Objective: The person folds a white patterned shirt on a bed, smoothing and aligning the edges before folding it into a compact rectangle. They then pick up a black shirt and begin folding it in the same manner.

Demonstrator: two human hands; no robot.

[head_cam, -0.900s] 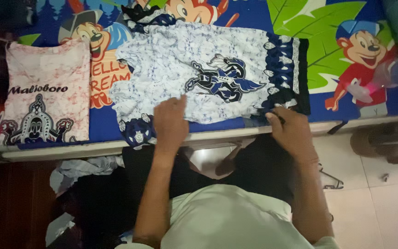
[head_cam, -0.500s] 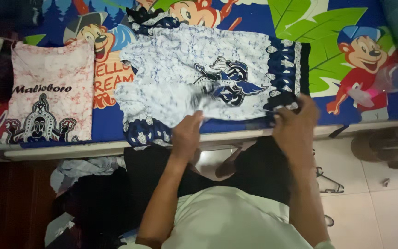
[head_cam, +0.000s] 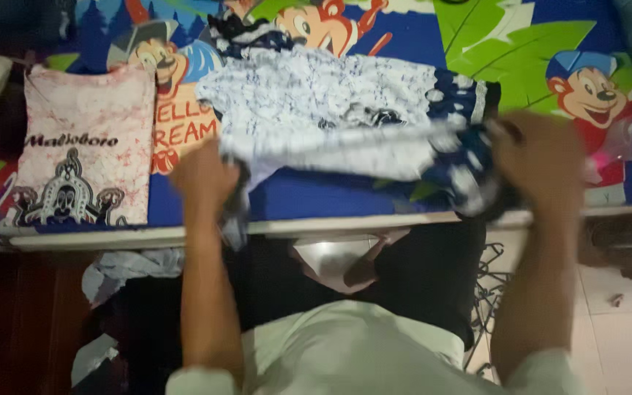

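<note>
While lifted clear of the bedsheet (head_cam: 404,29), folded over lengthwise along its near edge: the blue-and-white shirt (head_cam: 330,95), its printed figure now mostly hidden under the raised flap. Half a second ago flat on the bed, near edge only starting to curl; before that, spread wide with the figure in full view. So, by judgement, a fold well under way, near half brought up toward twelve o'clock over the far half.

Left hand (head_cam: 202,179) at about nine o'clock of the shirt, closed on the sleeve end, cloth dangling below the fist. Right hand (head_cam: 543,157) at three o'clock, clenched around the dark patterned hem, blurred with motion. Both moved outward and upward from where they sat a moment ago near the mattress edge, stretching the cloth taut between them.

Unchanged at nine o'clock of all this: pink-and-white shirt (head_cam: 82,146), lying flat, already smoothed. Off toward seven o'clock, below the bed edge, a heap of dark and grey clothes (head_cam: 133,271). At five o'clock on the tiled floor (head_cam: 623,322), wire hangers (head_cam: 488,281), only partly visible.
</note>
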